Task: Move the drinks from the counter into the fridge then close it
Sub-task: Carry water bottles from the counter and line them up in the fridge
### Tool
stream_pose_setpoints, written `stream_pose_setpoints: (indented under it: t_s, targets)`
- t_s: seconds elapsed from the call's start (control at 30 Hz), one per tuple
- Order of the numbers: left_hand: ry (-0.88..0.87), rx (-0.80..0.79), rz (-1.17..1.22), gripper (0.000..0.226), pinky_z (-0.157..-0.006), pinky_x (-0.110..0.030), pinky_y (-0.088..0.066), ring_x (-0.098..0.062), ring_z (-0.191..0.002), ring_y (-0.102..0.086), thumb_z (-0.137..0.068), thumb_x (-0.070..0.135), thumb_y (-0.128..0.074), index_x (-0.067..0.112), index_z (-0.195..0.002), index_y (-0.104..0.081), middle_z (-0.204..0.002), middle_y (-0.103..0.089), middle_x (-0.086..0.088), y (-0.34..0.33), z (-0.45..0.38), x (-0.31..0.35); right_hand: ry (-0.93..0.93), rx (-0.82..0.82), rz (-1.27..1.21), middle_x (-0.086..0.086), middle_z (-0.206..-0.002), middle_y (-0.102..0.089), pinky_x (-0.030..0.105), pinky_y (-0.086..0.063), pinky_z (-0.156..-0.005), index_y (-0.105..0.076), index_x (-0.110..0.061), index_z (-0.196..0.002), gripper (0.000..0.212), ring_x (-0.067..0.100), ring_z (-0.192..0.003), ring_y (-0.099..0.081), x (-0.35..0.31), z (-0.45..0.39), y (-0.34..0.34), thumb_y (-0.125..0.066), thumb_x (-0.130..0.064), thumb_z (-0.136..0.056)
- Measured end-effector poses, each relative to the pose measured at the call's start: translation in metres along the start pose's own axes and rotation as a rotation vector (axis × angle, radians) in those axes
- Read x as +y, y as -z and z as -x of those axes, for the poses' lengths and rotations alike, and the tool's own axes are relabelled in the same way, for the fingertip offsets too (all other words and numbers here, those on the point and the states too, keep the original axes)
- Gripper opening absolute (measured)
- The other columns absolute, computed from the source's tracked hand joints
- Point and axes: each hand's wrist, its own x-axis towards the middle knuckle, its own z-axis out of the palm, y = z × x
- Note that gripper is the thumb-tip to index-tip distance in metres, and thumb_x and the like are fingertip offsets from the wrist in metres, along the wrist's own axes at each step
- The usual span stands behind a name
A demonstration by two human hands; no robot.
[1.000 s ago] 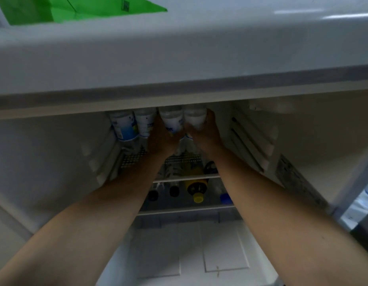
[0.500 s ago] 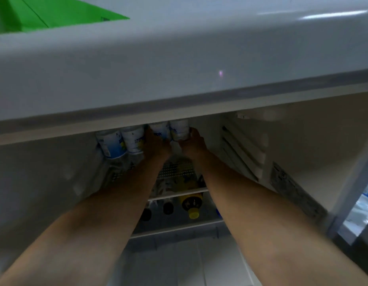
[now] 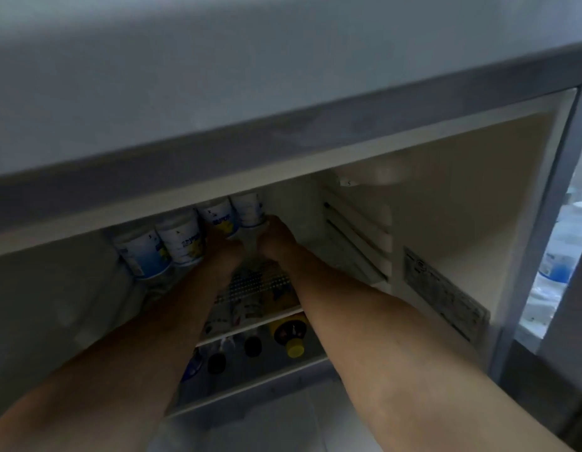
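Bottles [image 3: 217, 220] being seated at the back of the fridge's [image 3: 446, 197] upper shelf [image 3: 260, 282].
Standing upright in a row of four, long axes vertical, caps hidden under the ceiling lip. Gripped low by both hands: left hand [image 3: 226, 246] curled round the third bottle, right hand [image 3: 273, 239] round the rightmost [image 3: 248, 210]. Could topple or knock the neighbours if released off-balance or pushed unevenly on the wire shelf. More drinks lying on the shelf below [image 3: 250, 327]; door still open.

Apparently white-and-blue bottle labels [image 3: 143, 256]
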Motion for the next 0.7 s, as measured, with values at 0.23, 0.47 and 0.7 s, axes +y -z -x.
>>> stream_pose_setpoints:
  t_s: [0.23,0.47,0.7]
  targets:
    - [0.042,0.074,0.145,0.048,-0.101,-0.031,-0.043,-0.034,-0.125,-0.051,-0.103,0.009,-0.043,0.008,-0.150,-0.036,-0.145,-0.048,-0.017,-0.003,0.010,-0.002,-0.045,0.029,-0.123,0.030,-0.141,-0.048,0.030,-0.038,-0.100,-0.048,0.013,-0.135,0.036,0.041,-0.128,-0.048,-0.011,0.037,0.012,-0.040,-0.005,-0.106]
    - [-0.033,0.132,0.190,0.049,-0.107,-0.034,-0.040,-0.030,-0.131,-0.046,-0.102,0.010,-0.042,0.013,-0.151,-0.036,-0.151,-0.043,-0.011,0.005,0.064,-0.001,-0.039,0.239,-0.236,0.015,-0.141,-0.055,0.015,-0.037,-0.090,-0.057,-0.003,-0.134,0.037,0.028,-0.124,-0.053,-0.009,0.095,0.023,-0.042,-0.011,-0.101]
    - [-0.309,0.288,0.490,0.026,-0.083,-0.005,-0.042,-0.001,-0.100,-0.059,-0.100,0.015,-0.045,0.010,-0.124,-0.054,-0.108,-0.058,0.006,-0.004,0.204,0.011,-0.045,0.381,-0.357,0.004,-0.119,-0.067,0.027,-0.046,-0.084,-0.067,-0.018,-0.114,0.026,0.021,-0.106,-0.061,0.016,0.232,0.031,-0.052,-0.013,-0.092]
